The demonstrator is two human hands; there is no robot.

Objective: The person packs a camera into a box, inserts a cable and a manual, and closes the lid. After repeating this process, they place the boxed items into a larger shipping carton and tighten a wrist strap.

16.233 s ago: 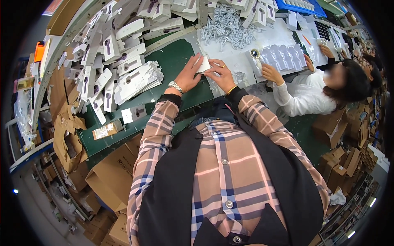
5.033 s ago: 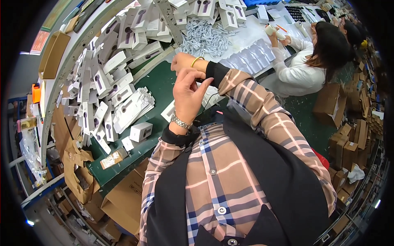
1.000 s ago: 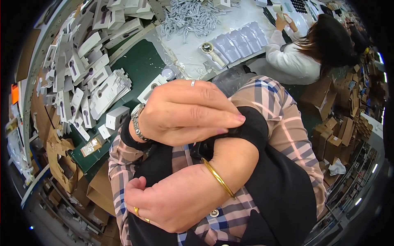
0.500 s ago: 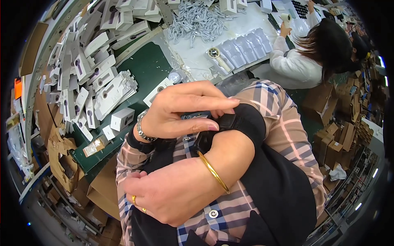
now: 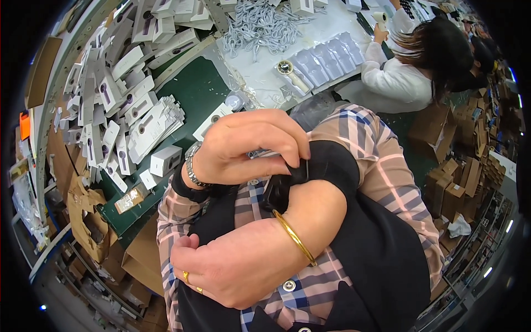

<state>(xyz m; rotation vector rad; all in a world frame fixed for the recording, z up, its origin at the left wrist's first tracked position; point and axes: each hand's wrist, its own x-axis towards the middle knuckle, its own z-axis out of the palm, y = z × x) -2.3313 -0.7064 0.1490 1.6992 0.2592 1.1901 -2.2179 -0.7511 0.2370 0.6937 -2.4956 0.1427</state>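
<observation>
My left hand (image 5: 249,146), with a metal-band watch (image 5: 194,164) on its wrist, pinches the edge of a black strap (image 5: 299,171) at my right forearm. A glossy black piece (image 5: 276,193) sits just under those fingertips, and its kind is unclear. The strap lies against the dark cuff (image 5: 340,166) of my plaid right sleeve. Bent across my body, my right hand (image 5: 232,271) has its fingers curled in; its palm is hidden, and nothing shows in it. A gold bangle (image 5: 296,239) circles this wrist.
White product boxes (image 5: 127,108) are heaped at the left on a green table (image 5: 200,80). Grey cables (image 5: 260,27) and clear plastic trays (image 5: 326,61) lie on the far white table. A person in white (image 5: 395,83) works at far right, near cardboard boxes (image 5: 445,193).
My left hand's fingers were stretched over the black strap; now they are bent and pinch its edge. My right hand has stayed nearly in place.
</observation>
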